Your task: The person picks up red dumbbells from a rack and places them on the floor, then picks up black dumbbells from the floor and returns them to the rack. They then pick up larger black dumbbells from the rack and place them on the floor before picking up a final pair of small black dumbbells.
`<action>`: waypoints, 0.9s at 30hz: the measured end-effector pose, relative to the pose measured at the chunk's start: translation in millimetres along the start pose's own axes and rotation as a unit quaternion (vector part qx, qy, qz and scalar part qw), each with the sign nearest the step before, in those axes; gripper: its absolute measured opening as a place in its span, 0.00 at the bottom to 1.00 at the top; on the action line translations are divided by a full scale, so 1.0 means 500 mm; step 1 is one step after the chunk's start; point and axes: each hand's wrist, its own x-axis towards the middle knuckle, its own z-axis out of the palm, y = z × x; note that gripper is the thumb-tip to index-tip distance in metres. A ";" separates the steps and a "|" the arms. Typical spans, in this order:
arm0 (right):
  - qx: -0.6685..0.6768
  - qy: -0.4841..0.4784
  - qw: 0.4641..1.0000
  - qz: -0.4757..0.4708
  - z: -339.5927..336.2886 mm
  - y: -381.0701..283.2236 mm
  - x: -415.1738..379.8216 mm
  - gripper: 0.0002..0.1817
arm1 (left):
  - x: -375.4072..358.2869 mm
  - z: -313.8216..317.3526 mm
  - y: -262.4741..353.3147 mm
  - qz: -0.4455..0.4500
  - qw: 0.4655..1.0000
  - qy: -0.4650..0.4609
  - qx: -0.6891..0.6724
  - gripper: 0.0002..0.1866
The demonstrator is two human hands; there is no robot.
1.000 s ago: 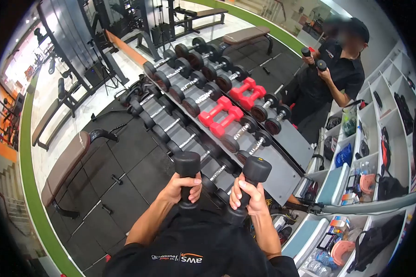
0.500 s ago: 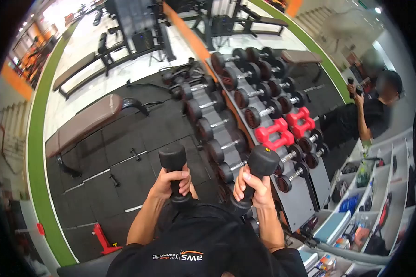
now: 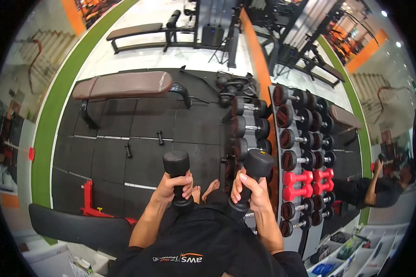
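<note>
My left hand (image 3: 173, 188) is wrapped round the handle of a black dumbbell (image 3: 176, 163), held nearly upright in front of my chest. A matching black dumbbell (image 3: 259, 162) is in my right hand (image 3: 252, 190), its top end tilted slightly outward and marked with a small yellow figure. Both hands are closed, at about the same height and apart from each other. The lower ends of the dumbbells hang close to my black shirt (image 3: 208, 244). Bare feet (image 3: 210, 189) show on the floor between my hands.
A brown bench (image 3: 125, 85) stands ahead on the left; two small dumbbells, one nearer (image 3: 128, 150) and one farther (image 3: 160, 137), lie on the black mats. To the right are racked dumbbells (image 3: 296, 160), red dumbbells (image 3: 298, 177) among them. A black pad (image 3: 78, 226) sits behind left.
My view has turned, so the bench, rack and floor dumbbells appear shifted and more level. Both hands still grip their dumbbells at nearly the same place before my chest.
</note>
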 end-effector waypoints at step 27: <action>-0.038 -0.249 0.939 0.232 0.091 0.014 0.507 0.09 | -0.021 -0.071 0.073 0.319 0.869 0.364 -0.099 0.06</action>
